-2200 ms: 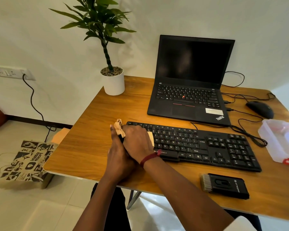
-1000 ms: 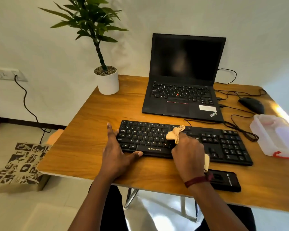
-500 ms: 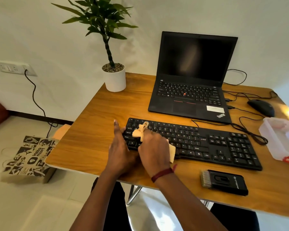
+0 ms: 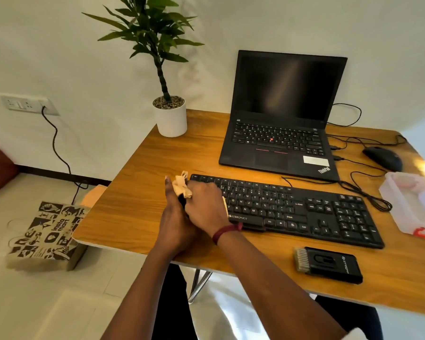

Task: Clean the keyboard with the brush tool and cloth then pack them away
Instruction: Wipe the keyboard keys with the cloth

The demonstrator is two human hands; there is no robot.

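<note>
Head view: the right grip [image 4: 204, 204], closed around the cloth [image 4: 182, 186], is sweeping back from the middle of the keyboard [image 4: 292, 209] to its left end at frame centre, beside the flat, open left grip [image 4: 174, 217], so wiping is continuing while the brush tool [image 4: 328, 265] is lying idle at lower right.

Right hand [image 4: 205, 204] swept cloth [image 4: 181, 186] from keyboard [image 4: 304, 212] middle to left end.

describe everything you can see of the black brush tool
The brush tool is a flat black block, seemingly plastic, with a row of pale bristles along its left end, a clip-like shape on top and a logo near its right end. It lies on the wooden table, in front of the right half of the keyboard and apart from it; only the table touches it.
</note>
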